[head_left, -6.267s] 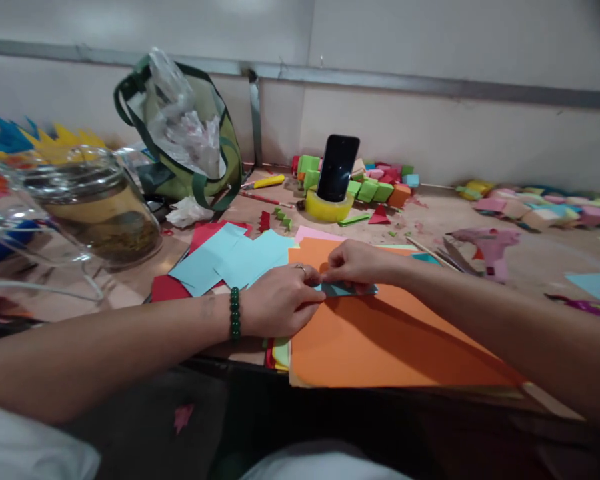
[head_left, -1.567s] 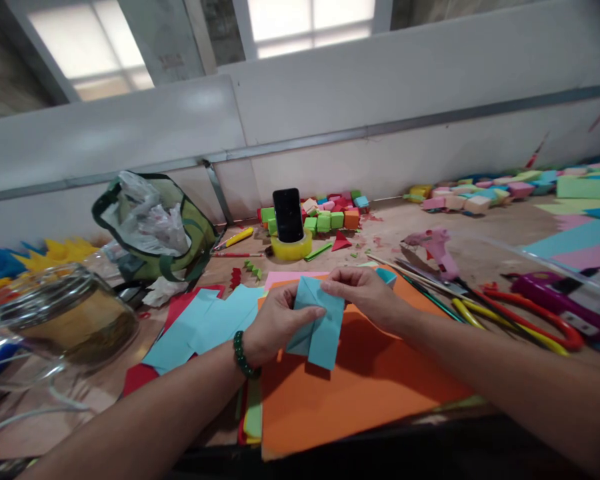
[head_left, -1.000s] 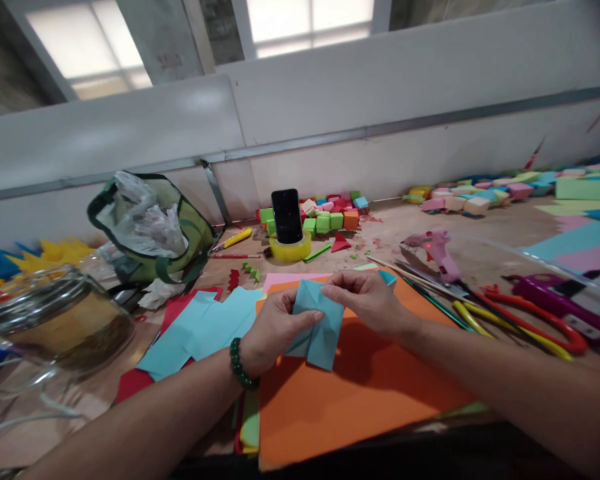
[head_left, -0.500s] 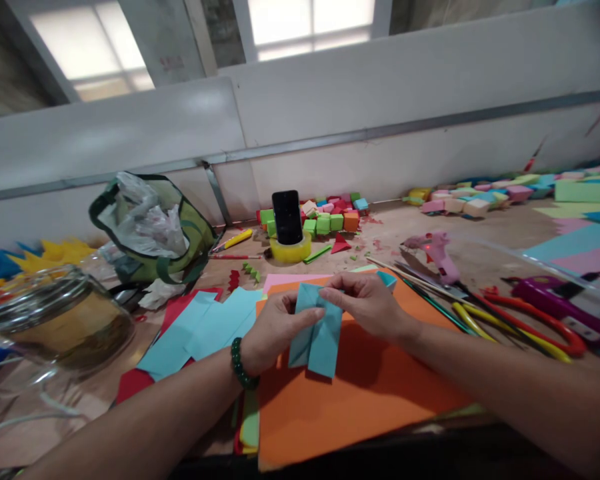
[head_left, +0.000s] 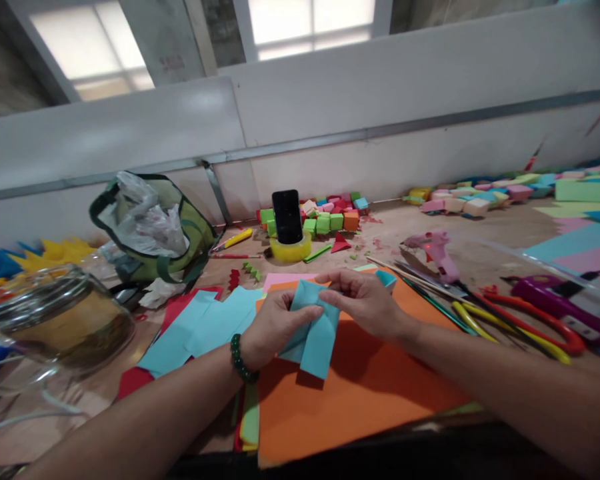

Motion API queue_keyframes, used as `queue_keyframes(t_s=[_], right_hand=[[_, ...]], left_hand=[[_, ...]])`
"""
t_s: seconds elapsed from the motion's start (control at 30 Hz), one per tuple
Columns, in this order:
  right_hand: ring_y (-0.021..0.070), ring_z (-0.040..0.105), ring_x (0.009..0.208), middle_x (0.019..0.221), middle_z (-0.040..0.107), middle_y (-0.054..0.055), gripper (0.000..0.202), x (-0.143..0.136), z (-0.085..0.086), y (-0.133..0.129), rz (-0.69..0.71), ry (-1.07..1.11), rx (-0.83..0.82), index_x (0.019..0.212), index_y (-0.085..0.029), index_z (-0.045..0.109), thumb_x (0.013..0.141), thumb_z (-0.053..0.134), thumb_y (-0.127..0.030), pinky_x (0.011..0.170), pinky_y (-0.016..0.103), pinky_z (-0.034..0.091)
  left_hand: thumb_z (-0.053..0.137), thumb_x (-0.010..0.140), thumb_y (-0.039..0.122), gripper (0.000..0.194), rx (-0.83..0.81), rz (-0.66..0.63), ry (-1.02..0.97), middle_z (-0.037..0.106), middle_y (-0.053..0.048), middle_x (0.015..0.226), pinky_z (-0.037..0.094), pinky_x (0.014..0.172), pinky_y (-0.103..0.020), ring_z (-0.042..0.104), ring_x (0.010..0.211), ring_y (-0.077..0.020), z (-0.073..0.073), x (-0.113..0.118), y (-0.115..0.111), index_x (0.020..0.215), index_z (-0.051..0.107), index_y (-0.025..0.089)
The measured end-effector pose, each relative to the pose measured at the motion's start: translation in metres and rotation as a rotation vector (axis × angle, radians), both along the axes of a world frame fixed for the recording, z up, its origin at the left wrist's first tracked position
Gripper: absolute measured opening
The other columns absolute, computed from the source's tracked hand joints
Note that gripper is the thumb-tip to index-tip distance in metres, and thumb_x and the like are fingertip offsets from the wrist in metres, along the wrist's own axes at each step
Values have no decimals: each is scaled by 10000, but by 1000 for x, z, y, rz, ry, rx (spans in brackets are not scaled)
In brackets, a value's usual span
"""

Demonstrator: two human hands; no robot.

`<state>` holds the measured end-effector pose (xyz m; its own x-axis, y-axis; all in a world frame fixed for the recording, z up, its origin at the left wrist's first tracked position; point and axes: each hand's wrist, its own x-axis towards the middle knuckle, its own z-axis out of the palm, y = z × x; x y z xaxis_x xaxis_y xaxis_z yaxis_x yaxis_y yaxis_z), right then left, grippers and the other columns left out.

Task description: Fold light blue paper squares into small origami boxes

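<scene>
A folded light-blue paper (head_left: 316,343) is held between both hands above an orange sheet (head_left: 375,393). My left hand (head_left: 275,327), with a green bead bracelet at the wrist, grips its left side, thumb across the front. At its upper right, the fingers of my right hand (head_left: 363,300) pinch the paper, some of them hidden behind it. Just beyond the right hand lies a small blue folded piece (head_left: 385,280). Loose blue sheets (head_left: 180,333) rest on red paper to the left.
A phone (head_left: 287,217) stands in a yellow tape roll (head_left: 291,251). Further left are a green bag (head_left: 195,230) and a glass jar (head_left: 55,320). A pink glue gun (head_left: 443,257) and orange-handled scissors (head_left: 540,320) lie right. Paper cubes (head_left: 330,223) line the wall.
The folded blue paper has tilted, its lower end shifting left and its flaps now overlapping differently. Both hands still hold it, nearly in the same place.
</scene>
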<state>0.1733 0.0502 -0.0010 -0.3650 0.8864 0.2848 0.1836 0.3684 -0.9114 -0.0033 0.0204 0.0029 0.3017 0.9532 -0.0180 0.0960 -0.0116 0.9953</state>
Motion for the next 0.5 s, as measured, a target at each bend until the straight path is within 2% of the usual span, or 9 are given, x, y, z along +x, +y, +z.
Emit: queue_keyframes(t_s=[0.1, 0.2, 0.27, 0.33, 0.4, 0.5], right_hand=[[91, 398, 490, 562, 474, -59, 337, 1, -8, 4, 5, -91, -2, 1055, -160, 586, 768, 604, -335, 455, 223, 294], [94, 398, 486, 541, 472, -72, 357, 1, -16, 7, 3, -179, 11, 1092, -158, 548, 758, 597, -276, 462, 223, 285], [100, 410, 495, 538, 480, -74, 381, 0, -19, 8, 0, -208, 21, 1110, -156, 537, 748, 601, -253, 472, 226, 298], [103, 430, 510, 559, 504, -66, 385, 0, -18, 8, -1, -186, 18, 1116, -159, 537, 751, 606, -259, 483, 228, 317], [102, 446, 523, 586, 524, -58, 380, 0, -16, 8, -5, -123, -3, 1112, -167, 537, 760, 616, -287, 490, 227, 332], [103, 480, 551, 638, 565, -40, 390, 0, -11, 6, -17, -17, -28, 1100, -173, 533, 763, 643, -336, 505, 228, 364]], left_hand=[[720, 656, 355, 389, 159, 43, 260, 599, -15, 777, 431, 612, -242, 520, 679, -136, -1, -2, 3, 954, 617, 128], [719, 659, 307, 635, 315, 85, 524, 598, -10, 820, 413, 626, -253, 504, 698, -147, -6, -3, 5, 1247, 523, 169], [717, 666, 301, 776, 313, 85, 571, 596, -12, 826, 411, 627, -260, 493, 685, -147, -9, -3, 6, 1368, 411, 172], [725, 657, 306, 816, 275, 93, 525, 590, -7, 802, 410, 610, -257, 482, 660, -139, -9, -3, 6, 1383, 387, 150], [737, 639, 315, 764, 223, 86, 382, 587, 4, 774, 419, 597, -245, 485, 647, -129, -7, -2, 6, 1325, 448, 140], [754, 620, 334, 482, 95, 47, 138, 593, 5, 737, 435, 592, -225, 507, 642, -115, -3, -1, 3, 1030, 617, 120]])
